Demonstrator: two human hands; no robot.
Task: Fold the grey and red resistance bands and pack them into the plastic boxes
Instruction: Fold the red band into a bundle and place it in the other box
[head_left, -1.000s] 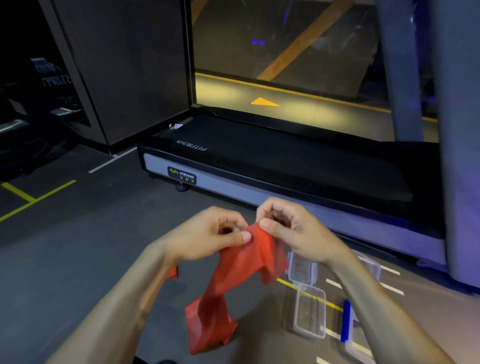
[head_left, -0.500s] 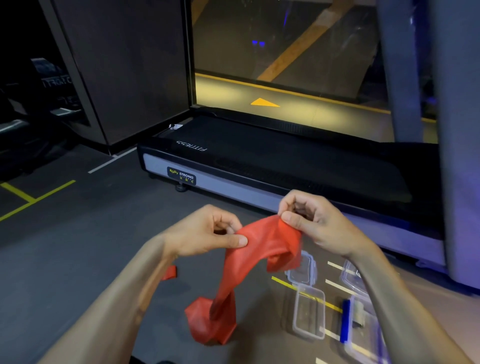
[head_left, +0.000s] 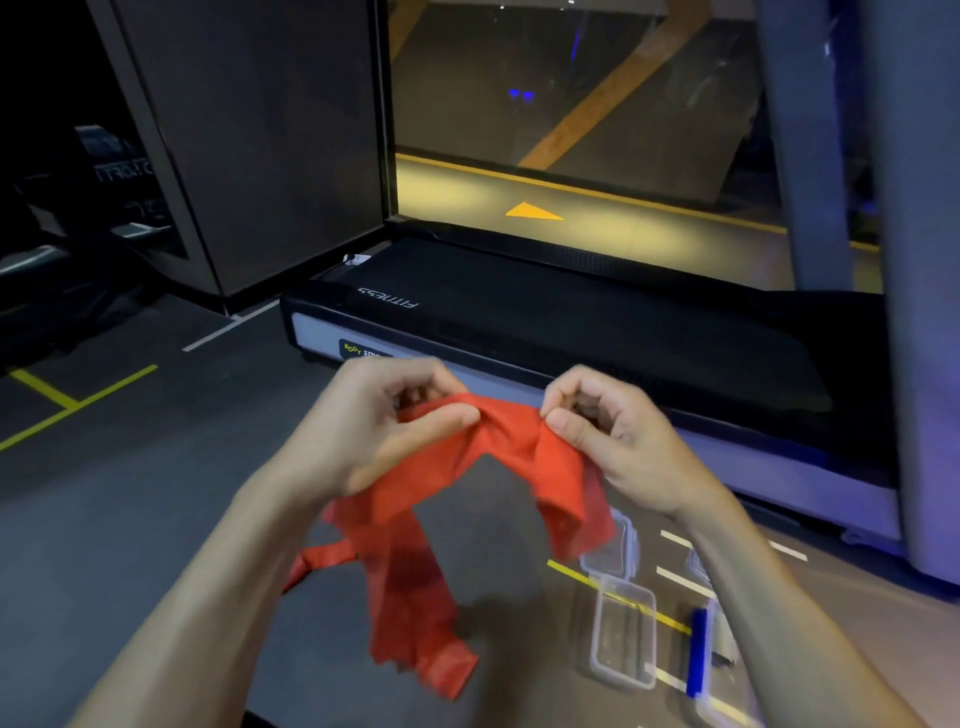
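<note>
Since half a second ago my hands have drawn further apart, stretching the red band (head_left: 498, 436) between them. I have my left hand (head_left: 374, 421) pinching one end and my right hand (head_left: 613, 441) pinching the other; its loose length hangs below my left hand. Down below my right hand, a clear plastic box (head_left: 623, 639) lies open on the floor (head_left: 130, 519).

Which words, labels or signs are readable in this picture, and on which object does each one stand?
"FITNESS", upside down from this view: on the black deck of the treadmill.
"BODY STR...": on the yellow and black brand label on the treadmill's grey side rail; the rest is hidden behind the left hand.
Faint mirrored lettering on the dark equipment at far left: too blurred to read.
Yellow floor arrow: a sign, no text.
</note>
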